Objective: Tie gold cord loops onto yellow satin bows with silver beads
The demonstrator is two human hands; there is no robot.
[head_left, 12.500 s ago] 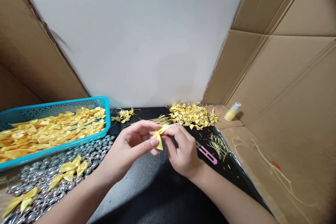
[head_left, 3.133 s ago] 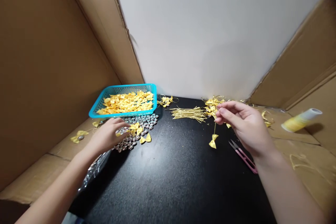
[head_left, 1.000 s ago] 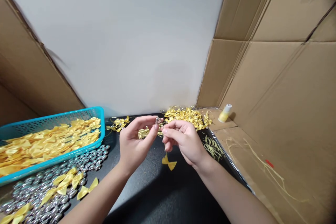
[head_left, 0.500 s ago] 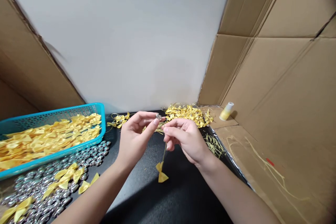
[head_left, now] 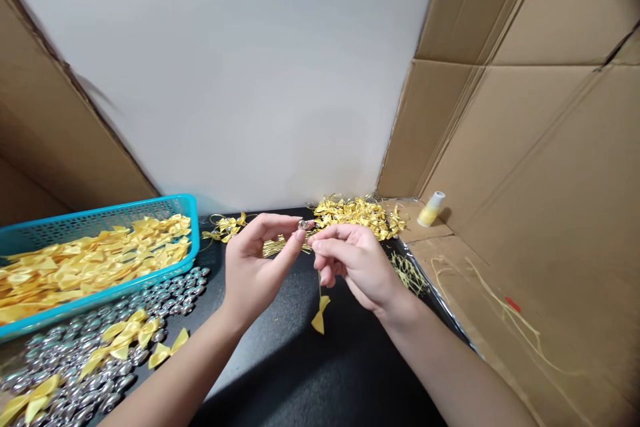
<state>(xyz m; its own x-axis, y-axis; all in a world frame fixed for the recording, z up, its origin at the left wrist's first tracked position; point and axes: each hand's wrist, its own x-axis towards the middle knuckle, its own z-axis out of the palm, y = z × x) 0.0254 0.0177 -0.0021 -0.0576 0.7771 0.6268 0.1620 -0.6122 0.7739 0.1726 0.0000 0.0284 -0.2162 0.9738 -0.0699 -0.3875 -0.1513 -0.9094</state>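
Left hand [head_left: 257,260]: narrow pinch on one silver bead [head_left: 303,224]. Right hand [head_left: 355,260]: narrow pinch on one thin cord [head_left: 320,283]. Yellow satin bow [head_left: 321,316]: hangs from the cord, six o'clock of the pinch. Teal basket [head_left: 120,210]: nine o'clock of the left hand.

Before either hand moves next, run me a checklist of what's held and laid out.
1. Silver bead pinched by the left hand: ok.
2. Thin cord gripped by the right hand: ok.
3. Yellow bow hanging from the cord: ok.
4. Cord threaded through the bead: cannot tell, too small.
5. Loose bows clear of the silver bead pile: not ok, several lie on it.
6. Turquoise basket stocked with more bows: ok.
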